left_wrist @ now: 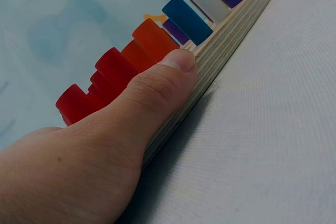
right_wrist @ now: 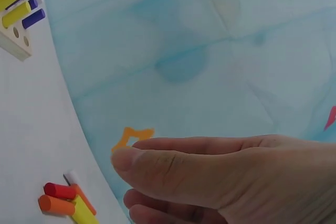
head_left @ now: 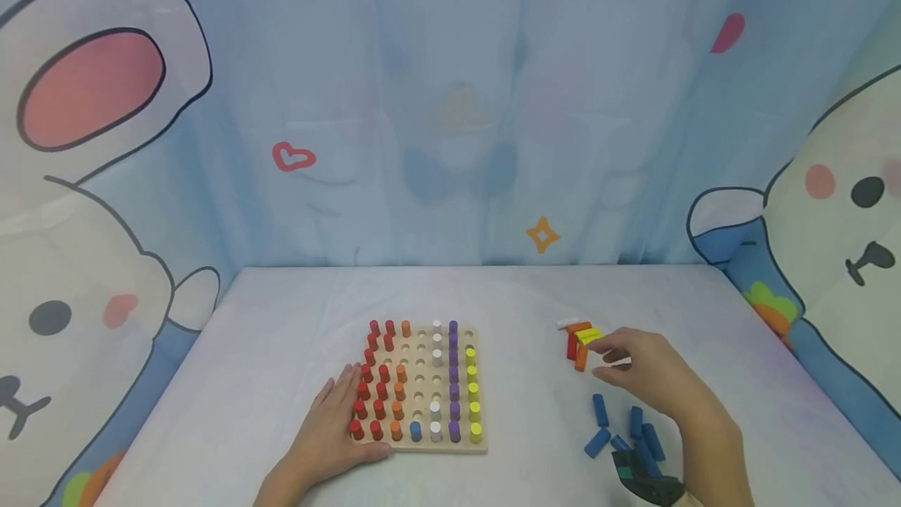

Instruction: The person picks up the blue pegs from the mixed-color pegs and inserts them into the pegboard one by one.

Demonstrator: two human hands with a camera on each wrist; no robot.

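A wooden pegboard lies on the table, with red, orange, white, purple and yellow pegs standing in columns and one blue peg in the front row. Against its left side rest the fairly straight fingers of my left hand; the thumb lies along the front edge. My right hand hovers beside a small pile of loose pegs, fingertips right at the yellow pegs. A gap shows between its thumb and forefinger, with nothing held. Red, orange and white pegs lie there too.
Several loose blue pegs lie nearer the front, partly behind the dark band on my right wrist. The white-covered table ends at a blue patterned curtain at the back.
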